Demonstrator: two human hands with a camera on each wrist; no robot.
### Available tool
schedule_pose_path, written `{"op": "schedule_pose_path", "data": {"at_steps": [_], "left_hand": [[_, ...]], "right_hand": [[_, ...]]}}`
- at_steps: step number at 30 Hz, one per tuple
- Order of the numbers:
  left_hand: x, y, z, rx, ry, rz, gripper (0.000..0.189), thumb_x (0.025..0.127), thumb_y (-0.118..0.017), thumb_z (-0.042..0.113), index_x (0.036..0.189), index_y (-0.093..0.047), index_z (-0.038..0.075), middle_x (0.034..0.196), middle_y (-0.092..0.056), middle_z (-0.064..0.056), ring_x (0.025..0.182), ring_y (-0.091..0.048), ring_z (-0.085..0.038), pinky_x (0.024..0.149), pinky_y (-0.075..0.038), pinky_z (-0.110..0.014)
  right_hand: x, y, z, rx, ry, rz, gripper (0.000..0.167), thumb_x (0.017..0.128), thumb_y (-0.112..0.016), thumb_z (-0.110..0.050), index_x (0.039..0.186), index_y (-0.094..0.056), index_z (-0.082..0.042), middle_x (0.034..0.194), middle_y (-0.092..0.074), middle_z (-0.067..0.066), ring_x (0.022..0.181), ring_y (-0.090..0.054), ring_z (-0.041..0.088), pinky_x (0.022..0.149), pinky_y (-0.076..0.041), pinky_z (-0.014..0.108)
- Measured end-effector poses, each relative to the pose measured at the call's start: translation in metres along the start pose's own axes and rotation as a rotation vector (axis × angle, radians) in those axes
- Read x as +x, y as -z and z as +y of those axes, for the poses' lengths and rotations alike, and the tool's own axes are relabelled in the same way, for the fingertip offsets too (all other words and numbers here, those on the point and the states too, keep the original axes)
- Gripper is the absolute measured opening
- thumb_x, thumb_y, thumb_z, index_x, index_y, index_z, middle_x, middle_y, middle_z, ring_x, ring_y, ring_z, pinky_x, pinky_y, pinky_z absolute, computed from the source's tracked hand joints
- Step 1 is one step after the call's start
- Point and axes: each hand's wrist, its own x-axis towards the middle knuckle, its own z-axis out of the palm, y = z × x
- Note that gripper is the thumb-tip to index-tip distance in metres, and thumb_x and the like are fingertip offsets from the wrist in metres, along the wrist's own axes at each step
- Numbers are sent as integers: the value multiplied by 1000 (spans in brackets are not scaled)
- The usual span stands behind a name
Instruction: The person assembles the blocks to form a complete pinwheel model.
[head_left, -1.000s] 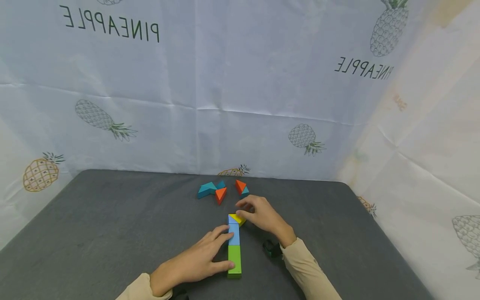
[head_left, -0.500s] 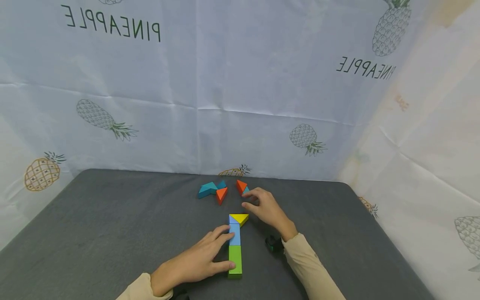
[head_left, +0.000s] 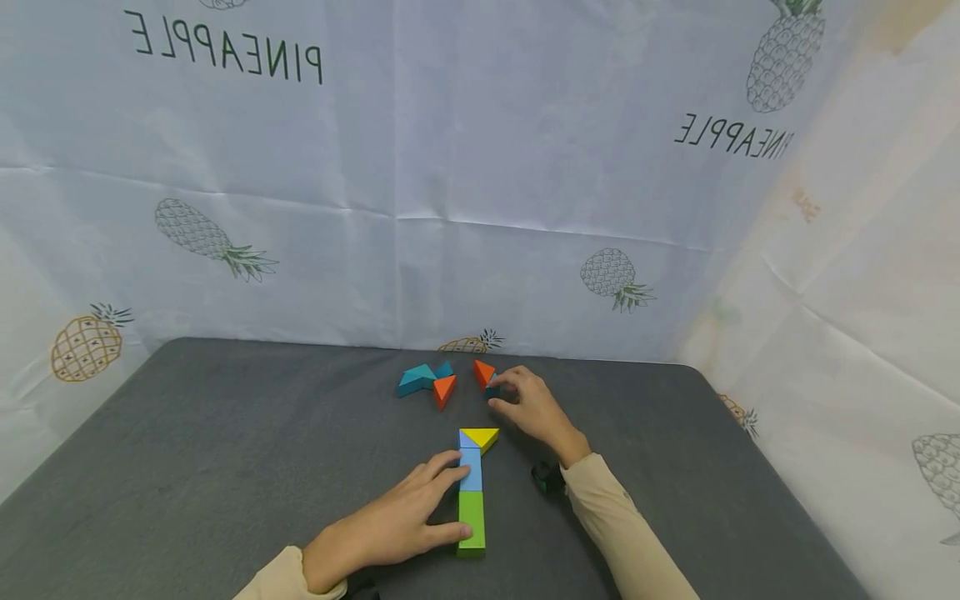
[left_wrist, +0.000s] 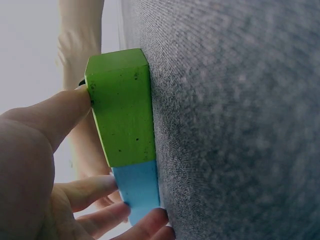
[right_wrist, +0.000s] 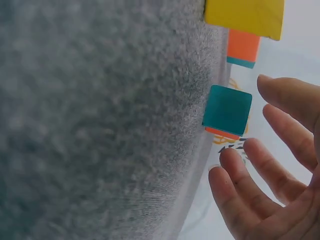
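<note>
In the head view, a green block (head_left: 472,510), a light-blue block (head_left: 472,481), a small blue triangular block (head_left: 464,441) and a yellow triangular block (head_left: 482,436) lie joined in an upright line with a tip to the right. My left hand (head_left: 397,515) rests along its left side, thumb on the green block and fingers on the light-blue one. Farther back, my right hand (head_left: 534,410) is held around a small teal block (right_wrist: 227,110), thumb and fingers parted. The right wrist view shows a gap between them and that block.
An orange triangular block (head_left: 482,372) touches the teal one. To its left lie another orange triangular block (head_left: 443,390) and teal blocks (head_left: 416,378). The dark grey table (head_left: 262,442) ends at a hanging white cloth (head_left: 510,275) printed with pineapples.
My right hand has let go of the yellow triangular block and moved away from me to the teal block at the back. The left hand stays where it was.
</note>
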Motion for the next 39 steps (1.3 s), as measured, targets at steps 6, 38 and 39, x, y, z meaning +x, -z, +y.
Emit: {"op": "schedule_pose_path", "data": {"at_steps": [6, 38, 39], "left_hand": [[0, 0, 0, -1, 7, 1, 80, 91, -62, 58, 152, -39, 12, 160, -27, -9, 144, -34, -37, 107, -38, -61], [0, 1, 0, 5, 10, -9, 79, 92, -61, 58, 152, -39, 13, 160, -26, -9, 144, -33, -38, 107, -38, -61], [0, 1, 0, 4, 8, -7, 79, 92, -61, 58, 152, -38, 13, 160, -26, -9, 144, -33, -37, 107, -38, -61]], "right_hand": [[7, 0, -1, -9, -25, -27, 32, 90, -74, -18, 122, -69, -12, 128, -57, 14, 106, -62, 29, 90, -53, 47], [15, 1, -2, -90, 25, -121, 19, 91, -72, -13, 110, -71, -13, 91, -65, 2, 77, -56, 12, 70, -48, 29], [14, 1, -2, -90, 30, -121, 19, 91, -72, -13, 110, -71, -12, 90, -65, 2, 76, -55, 12, 69, -48, 28]]}}
